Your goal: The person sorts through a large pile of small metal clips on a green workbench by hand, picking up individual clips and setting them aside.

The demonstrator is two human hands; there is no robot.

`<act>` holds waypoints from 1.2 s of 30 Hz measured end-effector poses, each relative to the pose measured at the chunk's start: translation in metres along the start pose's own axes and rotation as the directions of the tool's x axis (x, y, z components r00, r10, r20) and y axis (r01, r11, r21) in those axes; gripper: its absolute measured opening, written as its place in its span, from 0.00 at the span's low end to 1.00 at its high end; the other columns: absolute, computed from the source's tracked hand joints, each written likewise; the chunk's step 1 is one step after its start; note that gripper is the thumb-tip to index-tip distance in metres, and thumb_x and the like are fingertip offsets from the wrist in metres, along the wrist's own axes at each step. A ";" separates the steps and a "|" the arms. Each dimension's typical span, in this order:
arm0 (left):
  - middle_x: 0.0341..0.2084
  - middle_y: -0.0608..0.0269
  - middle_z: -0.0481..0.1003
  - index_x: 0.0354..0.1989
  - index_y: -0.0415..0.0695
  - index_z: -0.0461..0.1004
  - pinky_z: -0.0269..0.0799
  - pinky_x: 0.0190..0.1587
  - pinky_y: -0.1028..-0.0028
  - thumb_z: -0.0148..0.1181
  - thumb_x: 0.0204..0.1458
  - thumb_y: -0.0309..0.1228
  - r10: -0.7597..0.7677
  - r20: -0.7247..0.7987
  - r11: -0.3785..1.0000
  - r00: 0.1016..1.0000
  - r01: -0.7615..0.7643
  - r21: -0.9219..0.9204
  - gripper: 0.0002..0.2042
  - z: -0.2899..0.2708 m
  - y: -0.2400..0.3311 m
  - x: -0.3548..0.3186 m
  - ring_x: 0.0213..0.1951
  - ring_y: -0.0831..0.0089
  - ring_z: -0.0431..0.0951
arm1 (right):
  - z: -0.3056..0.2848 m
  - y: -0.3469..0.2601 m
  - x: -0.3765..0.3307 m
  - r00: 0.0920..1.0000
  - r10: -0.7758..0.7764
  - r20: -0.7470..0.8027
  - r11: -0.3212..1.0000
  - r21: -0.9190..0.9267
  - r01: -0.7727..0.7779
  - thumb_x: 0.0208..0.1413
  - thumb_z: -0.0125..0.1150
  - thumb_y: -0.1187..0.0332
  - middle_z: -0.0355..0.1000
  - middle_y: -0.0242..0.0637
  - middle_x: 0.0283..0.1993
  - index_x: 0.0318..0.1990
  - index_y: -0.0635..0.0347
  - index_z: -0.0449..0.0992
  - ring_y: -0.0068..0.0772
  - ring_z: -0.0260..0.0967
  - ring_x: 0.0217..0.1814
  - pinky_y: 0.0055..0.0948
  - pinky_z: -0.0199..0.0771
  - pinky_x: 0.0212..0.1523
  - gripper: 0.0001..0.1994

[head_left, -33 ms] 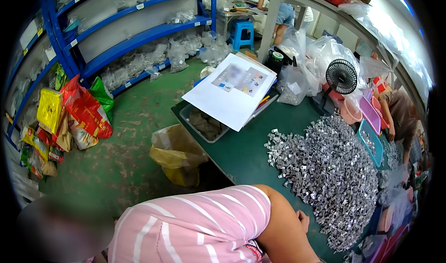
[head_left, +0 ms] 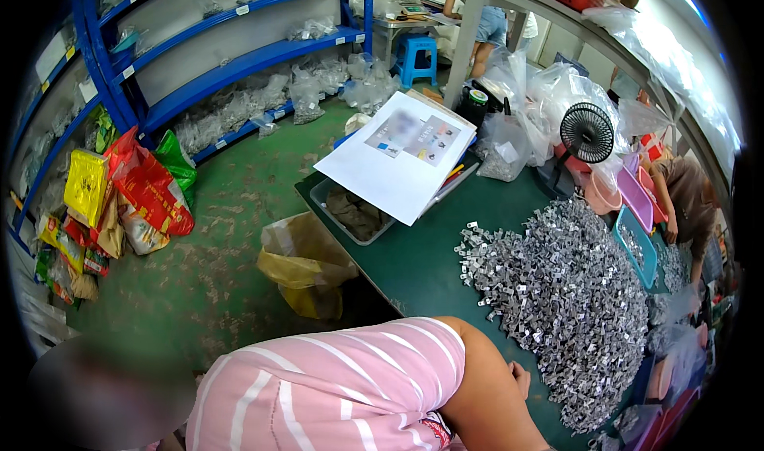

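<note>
- Neither the left hand nor the right hand of the person wearing the camera is in view, so I cannot tell whether they are released, clenched or holding anything.
- Nearest the lower edge is a co-worker's bare arm in a pink-and-white striped sleeve. That co-worker's hand peeks out behind the arm with loosely curled fingers, just beside the heap and holding nothing that I can see.
- The heap of small silvery metal parts lies on the dark green table, ahead and to the right of the lower edge. Its long axis runs from the far end down toward the lower right. Which of the wearer's hands is nearer cannot be told.
- At the far end of the heap stands a small black desk fan.
- Right of the heap sits a teal plastic tray holding a few of the same parts, with a pink plastic basin just beyond it. A second co-worker's hand reaches down beside them.
- Left of the heap, a shallow grey tray holds dark brownish scraps and is half covered by a large white printed sheet.
- Farther left, on the floor, slumps an open yellow plastic bag. Its contents are hidden.
</note>
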State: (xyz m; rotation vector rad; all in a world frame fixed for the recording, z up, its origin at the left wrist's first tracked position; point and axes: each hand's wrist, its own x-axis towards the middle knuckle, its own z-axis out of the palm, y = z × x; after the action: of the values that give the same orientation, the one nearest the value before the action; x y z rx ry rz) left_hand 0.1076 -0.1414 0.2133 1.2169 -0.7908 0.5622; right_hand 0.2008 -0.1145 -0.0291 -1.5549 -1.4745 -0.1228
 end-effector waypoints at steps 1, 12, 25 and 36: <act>0.41 0.57 0.69 0.42 0.38 0.73 0.63 0.46 0.70 0.47 0.59 0.39 0.006 -0.006 1.000 1.000 -0.006 0.007 0.16 -0.001 0.002 0.000 0.41 0.67 0.69 | -0.001 0.002 -0.002 0.999 0.032 0.026 0.999 -0.013 -0.032 0.52 0.59 0.75 0.63 0.37 0.23 0.32 0.65 0.76 0.31 0.60 0.22 0.28 0.59 0.23 0.03; 0.41 0.56 0.69 0.42 0.38 0.73 0.64 0.45 0.69 0.47 0.59 0.38 0.016 -0.100 0.996 0.995 -0.008 0.084 0.15 -0.005 0.023 -0.027 0.41 0.67 0.69 | 0.006 0.027 -0.009 0.994 0.102 0.028 0.995 -0.006 -0.101 0.53 0.61 0.71 0.65 0.37 0.28 0.35 0.65 0.77 0.29 0.63 0.27 0.26 0.65 0.30 0.06; 0.42 0.56 0.70 0.41 0.38 0.73 0.64 0.45 0.69 0.46 0.59 0.38 0.049 -0.185 0.988 0.981 -0.020 0.153 0.15 -0.009 0.033 -0.036 0.42 0.68 0.69 | 0.008 0.030 -0.013 0.990 0.141 0.025 0.990 -0.007 -0.141 0.52 0.60 0.74 0.64 0.37 0.26 0.34 0.68 0.76 0.28 0.61 0.26 0.27 0.63 0.27 0.05; 0.42 0.55 0.70 0.41 0.38 0.73 0.65 0.45 0.68 0.46 0.59 0.37 0.125 -0.226 0.982 0.966 -0.088 0.169 0.15 -0.005 0.036 -0.044 0.42 0.68 0.69 | 0.011 0.031 -0.012 1.000 -0.022 0.002 0.999 0.047 0.022 0.51 0.59 0.77 0.63 0.38 0.23 0.33 0.69 0.76 0.30 0.60 0.23 0.28 0.62 0.24 0.04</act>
State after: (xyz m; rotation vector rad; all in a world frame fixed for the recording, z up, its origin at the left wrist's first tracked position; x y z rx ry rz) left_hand 0.0540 -0.1256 0.1998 1.2294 -0.6209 0.8551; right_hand 0.2175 -0.1100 -0.0598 -1.5022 -1.4867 -0.0984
